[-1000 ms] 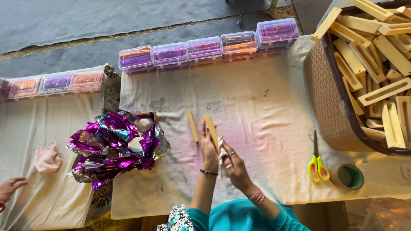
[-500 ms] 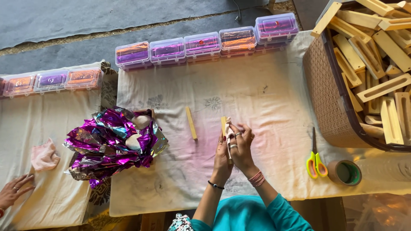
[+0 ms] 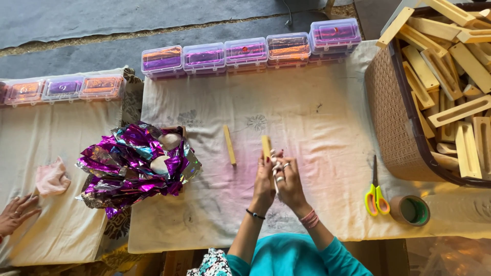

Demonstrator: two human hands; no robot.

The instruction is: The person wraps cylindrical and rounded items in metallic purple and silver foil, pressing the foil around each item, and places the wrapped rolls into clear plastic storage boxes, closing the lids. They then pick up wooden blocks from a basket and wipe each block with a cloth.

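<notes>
At the far left edge another person's hand (image 3: 15,214) rests flat on the neighbouring cloth-covered table, near a crumpled pink rag (image 3: 51,179). Along that table's back edge stand three clear boxes with orange and purple contents (image 3: 61,88).

On my own table, a white cloth (image 3: 317,82) covers the top. At its left edge lies a heap of shiny purple foil (image 3: 128,166) with two pale egg-shaped pieces (image 3: 160,164) showing in it. Along the back edge runs a row of five clear lidded boxes (image 3: 245,52) filled with purple and orange material. A short wooden stick (image 3: 229,145) lies flat on the cloth just left of my hands, apart from them.

My left hand (image 3: 264,180) and right hand (image 3: 290,184) are pressed together near the middle of the table, towards the front edge. Between them I grip a second wooden stick (image 3: 266,145), its top end poking out above my left fingers; both sets of fingers are curled closed around it and something thin and pale below it that I cannot make out.

Further right, near the front edge, lie yellow-and-green-handled scissors (image 3: 376,191), and just beside them a roll of brown tape (image 3: 410,210). At the right edge stands a brown woven basket (image 3: 391,107) heaped with slotted wooden blocks (image 3: 450,76).
</notes>
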